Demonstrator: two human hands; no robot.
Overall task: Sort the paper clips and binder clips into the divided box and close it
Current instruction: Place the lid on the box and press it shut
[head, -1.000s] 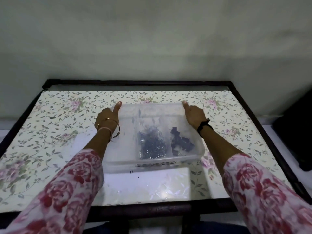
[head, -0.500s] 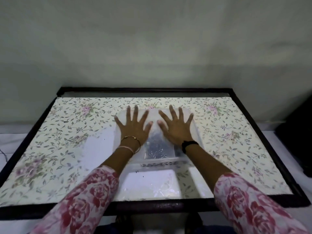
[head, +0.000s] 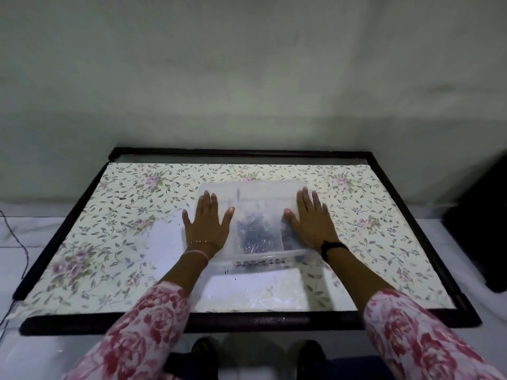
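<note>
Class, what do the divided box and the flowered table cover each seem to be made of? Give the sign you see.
Divided box: clear, slightly frosted plastic, probably; the clips show through it. Flowered table cover: likely glossy plastic or laminated sheet; it throws bright white glare near the front edge.
</note>
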